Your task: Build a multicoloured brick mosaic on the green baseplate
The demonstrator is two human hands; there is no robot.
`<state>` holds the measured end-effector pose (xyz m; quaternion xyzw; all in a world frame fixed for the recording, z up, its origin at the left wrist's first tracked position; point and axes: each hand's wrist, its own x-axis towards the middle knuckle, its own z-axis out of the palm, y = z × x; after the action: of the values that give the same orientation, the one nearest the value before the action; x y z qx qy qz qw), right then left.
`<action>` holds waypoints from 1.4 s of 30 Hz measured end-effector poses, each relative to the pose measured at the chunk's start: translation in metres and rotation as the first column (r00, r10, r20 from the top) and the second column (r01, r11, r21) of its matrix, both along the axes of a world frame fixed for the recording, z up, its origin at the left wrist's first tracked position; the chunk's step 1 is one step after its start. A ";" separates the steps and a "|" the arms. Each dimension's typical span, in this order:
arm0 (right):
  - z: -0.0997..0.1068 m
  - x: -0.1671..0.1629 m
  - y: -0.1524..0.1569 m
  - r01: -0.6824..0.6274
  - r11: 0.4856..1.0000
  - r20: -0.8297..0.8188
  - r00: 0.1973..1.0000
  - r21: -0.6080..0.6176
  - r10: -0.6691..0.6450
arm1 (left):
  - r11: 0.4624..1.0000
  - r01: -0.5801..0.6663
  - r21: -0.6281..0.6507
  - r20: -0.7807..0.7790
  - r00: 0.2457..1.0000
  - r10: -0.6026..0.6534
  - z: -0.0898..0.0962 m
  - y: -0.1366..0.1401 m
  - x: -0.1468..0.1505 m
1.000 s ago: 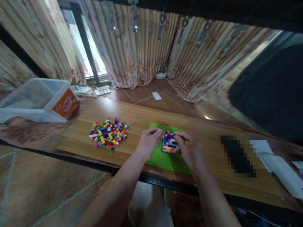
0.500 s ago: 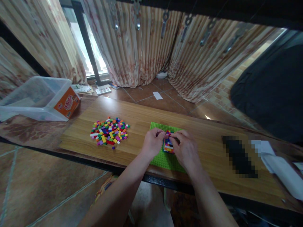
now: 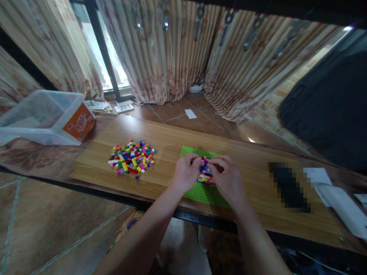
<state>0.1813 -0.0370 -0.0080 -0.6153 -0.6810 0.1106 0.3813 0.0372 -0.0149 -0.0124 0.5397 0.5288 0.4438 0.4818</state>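
Your green baseplate (image 3: 205, 194) lies on the wooden tabletop (image 3: 163, 141), with a block of multicoloured bricks (image 3: 205, 177) standing on it. Your left hand (image 3: 187, 172) is over the baseplate's left part, your right hand (image 3: 228, 175) over its right, both with fingertips at the block; whether they pinch a brick is too small to tell. Left of the baseplate you have a pile of loose bricks (image 3: 132, 157) and, farther left, a clear plastic box (image 3: 54, 137). Right of it lies a pixelated dark object (image 3: 289, 187); beyond it hang striped curtains (image 3: 155, 53).
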 end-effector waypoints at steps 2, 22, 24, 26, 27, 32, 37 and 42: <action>-0.003 -0.001 0.000 -0.004 1.000 0.027 1.000 0.012 0.004 | 1.000 -0.006 0.005 -0.002 1.000 0.006 0.001 0.000 0.000; -0.013 -0.015 -0.001 0.057 0.990 0.063 0.996 0.129 -0.066 | 0.999 -0.033 0.011 -0.048 0.998 0.034 0.003 -0.001 -0.002; -0.013 -0.016 -0.002 0.040 0.990 0.078 0.996 0.136 -0.051 | 0.999 -0.035 0.012 -0.053 0.998 0.035 0.003 0.000 -0.002; -0.013 -0.016 -0.003 0.029 0.990 0.082 0.996 0.138 -0.040 | 0.999 -0.037 0.010 -0.045 0.998 0.038 0.002 0.000 -0.002; -0.014 -0.016 -0.003 0.024 0.990 0.081 0.996 0.136 -0.035 | 0.999 -0.039 0.008 -0.040 0.998 0.040 0.002 0.000 -0.002; -0.015 -0.017 -0.003 0.016 0.991 0.076 0.997 0.129 -0.026 | 0.999 -0.047 0.015 -0.037 0.998 0.048 0.001 0.001 -0.003; -0.011 -0.015 -0.003 0.023 0.993 0.051 0.998 0.116 -0.030 | 0.998 -0.067 -0.019 0.041 0.997 0.068 -0.001 0.003 -0.005; -0.002 -0.007 -0.005 0.086 0.992 -0.122 0.990 0.096 -0.075 | 0.989 -0.027 -0.143 0.268 0.961 0.065 0.006 0.001 -0.005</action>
<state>0.1744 -0.0418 -0.0096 -0.6146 -0.6366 0.0966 0.4557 0.0326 -0.0141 -0.0064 0.4267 0.4993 0.4873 0.5755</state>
